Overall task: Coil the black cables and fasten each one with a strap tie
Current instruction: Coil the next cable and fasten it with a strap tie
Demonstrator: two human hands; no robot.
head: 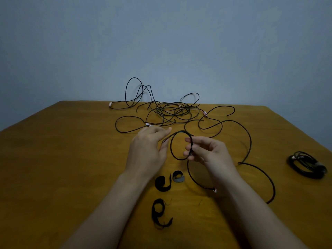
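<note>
While one coiled black cable bundle (307,165) looks strapped at 3 o'clock, right hand (206,150) pinches a loop of thin black cable (170,147); left hand (149,148) touches it, grip unclear. Tangled black cables (172,110) at 12, three curled strap ties (162,184) at 6: still to do.

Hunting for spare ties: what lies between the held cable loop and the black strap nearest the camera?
Head view: below the cable loop, two curled ties lie: a black strap and a grey strap.
</note>
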